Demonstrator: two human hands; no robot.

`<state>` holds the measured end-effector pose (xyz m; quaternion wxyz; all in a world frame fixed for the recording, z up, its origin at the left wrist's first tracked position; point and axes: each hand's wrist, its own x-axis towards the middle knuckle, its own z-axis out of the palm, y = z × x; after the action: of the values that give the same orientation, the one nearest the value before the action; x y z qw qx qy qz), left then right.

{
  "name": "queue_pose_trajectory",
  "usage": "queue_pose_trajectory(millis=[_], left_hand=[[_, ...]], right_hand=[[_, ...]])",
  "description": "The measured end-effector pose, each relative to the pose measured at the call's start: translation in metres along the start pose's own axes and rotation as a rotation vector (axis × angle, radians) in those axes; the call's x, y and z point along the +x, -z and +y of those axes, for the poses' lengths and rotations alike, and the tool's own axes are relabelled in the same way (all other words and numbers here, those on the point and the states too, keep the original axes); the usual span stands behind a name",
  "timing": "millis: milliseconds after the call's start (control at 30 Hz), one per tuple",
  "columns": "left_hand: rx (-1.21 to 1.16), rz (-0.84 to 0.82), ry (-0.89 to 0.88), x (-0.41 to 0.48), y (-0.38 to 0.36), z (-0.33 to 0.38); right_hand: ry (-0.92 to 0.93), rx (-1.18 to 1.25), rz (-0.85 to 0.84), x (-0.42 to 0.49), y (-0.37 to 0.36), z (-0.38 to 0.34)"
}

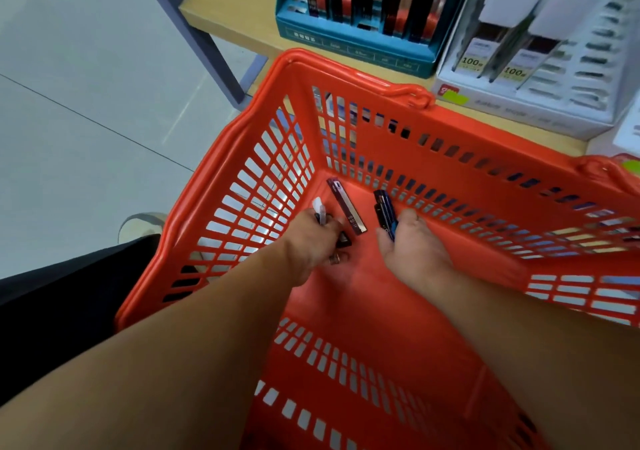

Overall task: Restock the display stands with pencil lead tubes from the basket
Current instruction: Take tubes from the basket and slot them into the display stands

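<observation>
- Left hand [311,242] pinches a white tube [319,210]; right hand [412,247] grips blue tubes [384,211].
- Loose purple tube [346,205] lies between them, near end just beside the left fingers, its length running away from both.

"100" reads on two yellowish labels for you, one on the left lead pack [472,60], one on the right lead pack [515,70], in the white display stand [519,112] at the shelf's [235,10] right end. The blue stand's [356,51] front-strip print and the white stand's red tag [449,90] are both too blurred to read.
</observation>
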<state>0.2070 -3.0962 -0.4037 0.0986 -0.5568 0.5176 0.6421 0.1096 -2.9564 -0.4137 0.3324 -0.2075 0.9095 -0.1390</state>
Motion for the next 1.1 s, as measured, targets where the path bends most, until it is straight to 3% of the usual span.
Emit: queue_pose_trajectory(millis=[200, 367, 500, 600, 900, 1100], left_hand=[[-0.015, 0.015, -0.016, -0.010, -0.011, 0.016], [0.006, 0.156, -0.041, -0.009, -0.021, 0.024], [0.132, 0.317, -0.089, 0.000, -0.035, 0.024], [0.363, 0.369, -0.115, 0.007, -0.037, 0.018], [0.614, 0.224, -0.143, -0.007, -0.019, 0.004], [0.442, 0.123, -0.249, -0.068, -0.005, 0.039]], right_hand=[[0.004, 0.278, -0.075, -0.004, 0.012, 0.007], [-0.192, 0.715, -0.268, -0.013, 0.021, 0.013], [-0.201, 0.704, -0.249, -0.012, 0.030, 0.017], [-0.248, 0.696, -0.235, -0.010, 0.038, 0.017], [-0.213, 0.656, -0.395, -0.020, 0.050, -0.001], [-0.202, 0.697, -0.390, -0.056, 0.085, -0.014]])
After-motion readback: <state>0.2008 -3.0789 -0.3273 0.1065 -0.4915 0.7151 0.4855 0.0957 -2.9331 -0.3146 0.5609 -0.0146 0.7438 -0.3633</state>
